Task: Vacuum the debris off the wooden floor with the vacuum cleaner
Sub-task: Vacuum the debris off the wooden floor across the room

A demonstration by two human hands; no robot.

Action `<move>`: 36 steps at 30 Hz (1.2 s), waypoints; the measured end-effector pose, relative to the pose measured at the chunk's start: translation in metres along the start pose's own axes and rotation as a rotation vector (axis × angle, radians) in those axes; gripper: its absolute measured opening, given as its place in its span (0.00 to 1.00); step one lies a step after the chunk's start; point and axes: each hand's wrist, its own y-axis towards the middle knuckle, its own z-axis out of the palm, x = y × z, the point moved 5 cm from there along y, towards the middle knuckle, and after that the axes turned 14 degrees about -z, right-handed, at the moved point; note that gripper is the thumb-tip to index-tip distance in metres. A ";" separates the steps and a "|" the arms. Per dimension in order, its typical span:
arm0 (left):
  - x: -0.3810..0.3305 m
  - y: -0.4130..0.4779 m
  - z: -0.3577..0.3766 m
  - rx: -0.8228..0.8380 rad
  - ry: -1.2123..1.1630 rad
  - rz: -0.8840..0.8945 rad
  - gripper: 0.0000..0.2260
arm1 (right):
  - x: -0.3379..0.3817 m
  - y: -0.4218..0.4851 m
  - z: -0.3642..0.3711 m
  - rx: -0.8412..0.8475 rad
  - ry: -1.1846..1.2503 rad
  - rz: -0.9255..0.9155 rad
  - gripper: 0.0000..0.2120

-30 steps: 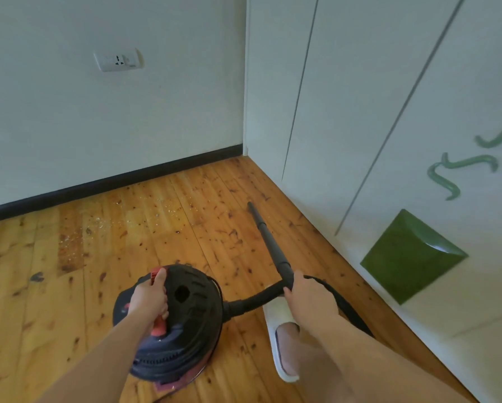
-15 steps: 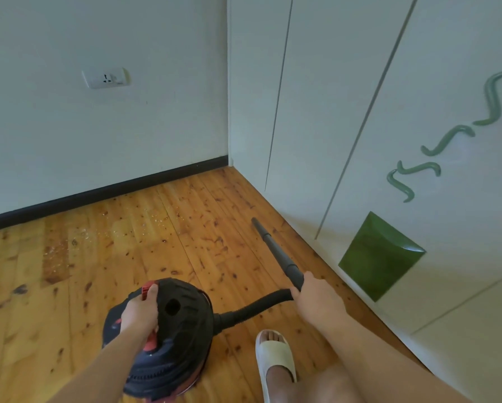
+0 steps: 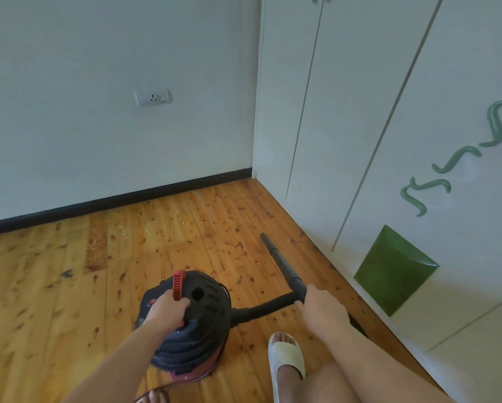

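Vacuuming looks barely begun: pale debris lies scattered on the wooden floor well ahead of both hands, near the black skirting. The left hand is closed on the vacuum cleaner by its red handle. The right hand grips the tube, nozzle off the crumbs, beside white cupboard doors.

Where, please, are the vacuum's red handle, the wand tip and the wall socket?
red handle (image 3: 178, 285), head view, ribbed middle.
wand tip (image 3: 263, 235), head view, open end.
wall socket (image 3: 153, 97), head view, faceplate centre.
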 end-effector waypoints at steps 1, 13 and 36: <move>0.005 -0.005 -0.001 0.003 0.004 0.015 0.06 | 0.003 -0.002 0.004 0.007 -0.008 -0.010 0.16; 0.030 -0.003 0.004 -0.027 -0.014 0.109 0.09 | 0.037 0.019 0.044 0.008 0.078 -0.083 0.16; -0.018 0.094 -0.019 -0.198 0.192 0.123 0.09 | 0.076 0.134 0.027 0.039 0.067 -0.237 0.25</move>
